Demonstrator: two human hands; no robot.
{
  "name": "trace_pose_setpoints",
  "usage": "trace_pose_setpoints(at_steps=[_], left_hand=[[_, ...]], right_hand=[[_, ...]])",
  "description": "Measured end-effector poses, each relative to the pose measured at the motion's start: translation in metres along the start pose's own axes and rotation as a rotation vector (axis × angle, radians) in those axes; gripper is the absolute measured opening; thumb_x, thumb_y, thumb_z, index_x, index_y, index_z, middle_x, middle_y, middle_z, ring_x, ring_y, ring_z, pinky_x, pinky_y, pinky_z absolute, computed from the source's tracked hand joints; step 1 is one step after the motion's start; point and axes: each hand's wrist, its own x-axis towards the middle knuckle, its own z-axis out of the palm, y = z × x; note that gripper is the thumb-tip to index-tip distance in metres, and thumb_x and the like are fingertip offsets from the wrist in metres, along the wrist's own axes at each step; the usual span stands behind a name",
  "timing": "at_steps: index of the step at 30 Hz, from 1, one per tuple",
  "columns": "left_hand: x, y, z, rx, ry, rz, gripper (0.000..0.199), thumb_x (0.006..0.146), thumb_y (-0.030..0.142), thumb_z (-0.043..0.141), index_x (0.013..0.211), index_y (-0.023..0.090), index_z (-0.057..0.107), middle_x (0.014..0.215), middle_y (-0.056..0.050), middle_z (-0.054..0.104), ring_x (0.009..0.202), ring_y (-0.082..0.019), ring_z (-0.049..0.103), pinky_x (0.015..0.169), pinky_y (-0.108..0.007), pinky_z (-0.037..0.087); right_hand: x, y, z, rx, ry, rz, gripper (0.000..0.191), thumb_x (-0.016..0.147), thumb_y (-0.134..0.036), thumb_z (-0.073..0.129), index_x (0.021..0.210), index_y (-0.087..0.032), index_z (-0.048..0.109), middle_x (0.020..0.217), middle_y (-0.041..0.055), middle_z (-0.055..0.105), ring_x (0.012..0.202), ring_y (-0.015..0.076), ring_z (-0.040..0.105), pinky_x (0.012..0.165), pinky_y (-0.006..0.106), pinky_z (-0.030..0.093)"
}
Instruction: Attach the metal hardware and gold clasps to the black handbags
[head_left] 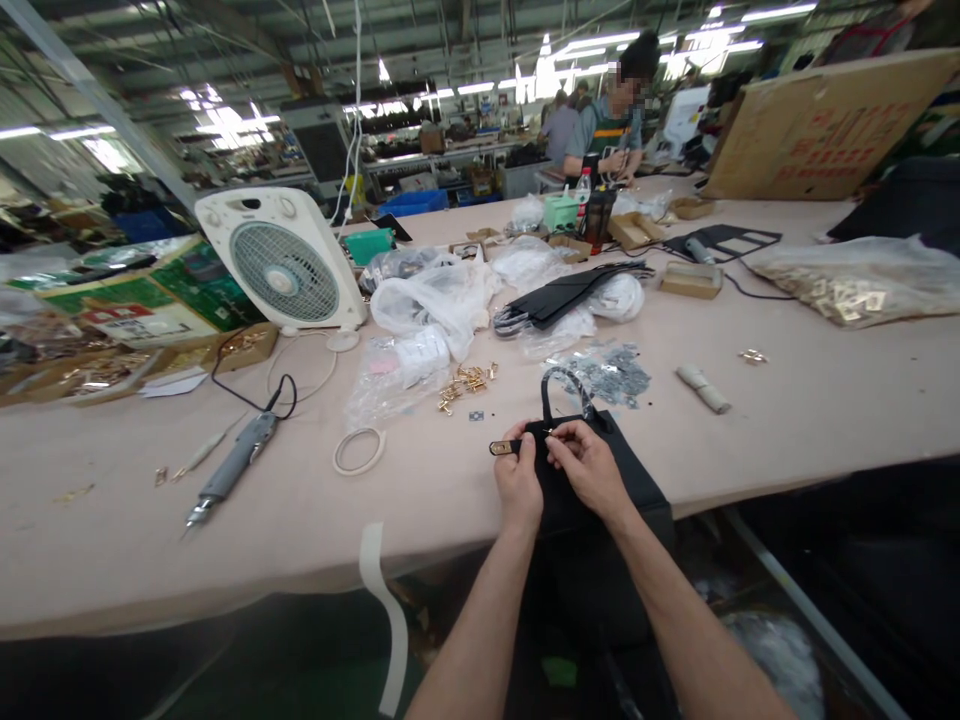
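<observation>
Beige table (442, 495) — the bag (630, 465) is at its near edge. Left hand (519, 484) curls closed on a gold-tipped strap (514, 447); right hand (586, 458) pinches a tiny gold bit (549, 432) — a slack pinch could drop it.

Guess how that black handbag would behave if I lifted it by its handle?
The handle arches up by itself, so it is probably fairly stiff. The handbag's side looks smooth and flat, so it may keep its shape. The strap juts past the left hand without drooping, suggesting some firmness.
</observation>
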Motion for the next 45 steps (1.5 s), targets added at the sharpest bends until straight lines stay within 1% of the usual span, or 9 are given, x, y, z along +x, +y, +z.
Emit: trace_pose_setpoints(at_steps=[5, 9, 18, 24, 28, 36, 38, 43, 45], left_hand=[[0.003, -0.005, 0.0, -0.053, 0.024, -0.034, 0.046, 0.092, 0.047, 0.07, 0.127, 0.017, 0.067, 0.122, -0.012, 0.075, 0.113, -0.026, 0.071, 0.105, -0.042, 0.053], [0.004, -0.005, 0.0, -0.109, 0.028, -0.044, 0.043, 0.092, 0.044, 0.071, 0.125, 0.017, 0.068, 0.123, -0.012, 0.075, 0.116, -0.026, 0.07, 0.107, -0.043, 0.052], [0.001, -0.001, 0.001, -0.107, -0.006, -0.034, 0.042, 0.093, 0.045, 0.07, 0.125, 0.018, 0.068, 0.122, -0.011, 0.075, 0.114, -0.025, 0.071, 0.107, -0.042, 0.053], [-0.001, 0.0, 0.002, -0.062, -0.001, -0.016, 0.042, 0.094, 0.046, 0.068, 0.126, 0.018, 0.067, 0.12, -0.01, 0.075, 0.11, -0.025, 0.072, 0.103, -0.041, 0.054], [-0.001, -0.001, 0.001, -0.049, -0.002, -0.019, 0.043, 0.094, 0.046, 0.068, 0.126, 0.017, 0.067, 0.122, -0.011, 0.075, 0.113, -0.025, 0.071, 0.106, -0.042, 0.053], [-0.002, 0.0, 0.002, -0.061, 0.012, -0.012, 0.043, 0.092, 0.047, 0.07, 0.123, 0.017, 0.069, 0.122, -0.012, 0.075, 0.113, -0.027, 0.071, 0.106, -0.044, 0.054], [-0.002, 0.001, 0.002, -0.059, 0.006, -0.003, 0.041, 0.093, 0.045, 0.07, 0.122, 0.017, 0.07, 0.122, -0.012, 0.075, 0.114, -0.027, 0.071, 0.107, -0.044, 0.053], [-0.001, 0.0, 0.001, -0.04, 0.008, 0.004, 0.037, 0.094, 0.041, 0.068, 0.122, 0.016, 0.071, 0.121, -0.012, 0.075, 0.113, -0.026, 0.071, 0.107, -0.043, 0.053], [0.0, -0.001, 0.0, -0.051, 0.009, 0.004, 0.037, 0.094, 0.04, 0.068, 0.122, 0.016, 0.071, 0.122, -0.012, 0.075, 0.113, -0.026, 0.071, 0.108, -0.043, 0.052]], right_hand=[[-0.002, -0.003, -0.003, -0.005, -0.038, 0.001, 0.034, 0.087, -0.053, 0.075, 0.094, -0.022, 0.063, 0.068, -0.0011, 0.065, 0.061, 0.0169, 0.065, 0.06, 0.029, 0.052], [-0.006, -0.006, -0.004, -0.034, -0.037, 0.0, 0.033, 0.087, -0.052, 0.075, 0.093, -0.022, 0.064, 0.069, -0.0008, 0.065, 0.061, 0.0166, 0.065, 0.059, 0.028, 0.051], [-0.005, -0.001, 0.0, -0.032, 0.0, -0.006, 0.035, 0.088, -0.055, 0.074, 0.096, -0.022, 0.065, 0.073, 0.0014, 0.068, 0.064, 0.0182, 0.067, 0.061, 0.03, 0.053], [-0.006, -0.001, 0.002, -0.02, 0.035, -0.016, 0.036, 0.087, -0.056, 0.074, 0.096, -0.023, 0.064, 0.078, 0.0027, 0.07, 0.065, 0.0184, 0.068, 0.062, 0.03, 0.055], [-0.006, -0.002, 0.003, -0.028, 0.024, -0.023, 0.034, 0.088, -0.054, 0.074, 0.095, -0.022, 0.065, 0.074, 0.002, 0.069, 0.064, 0.018, 0.068, 0.062, 0.03, 0.055], [-0.004, -0.003, 0.004, -0.099, 0.023, 0.0, 0.03, 0.089, -0.05, 0.072, 0.096, -0.022, 0.065, 0.07, 0.0028, 0.069, 0.063, 0.0202, 0.068, 0.061, 0.032, 0.054], [-0.005, -0.002, 0.008, -0.137, 0.045, -0.014, 0.026, 0.09, -0.047, 0.071, 0.095, -0.022, 0.065, 0.072, 0.0038, 0.07, 0.063, 0.0207, 0.069, 0.062, 0.033, 0.055], [-0.008, 0.0, 0.016, -0.33, 0.136, -0.123, 0.02, 0.093, -0.042, 0.067, 0.095, -0.022, 0.067, 0.086, 0.0075, 0.074, 0.071, 0.0212, 0.071, 0.065, 0.033, 0.055], [-0.008, 0.0, 0.016, -0.3, 0.123, -0.088, 0.021, 0.093, -0.043, 0.066, 0.095, -0.021, 0.066, 0.082, 0.0062, 0.074, 0.068, 0.0202, 0.071, 0.063, 0.032, 0.055]])
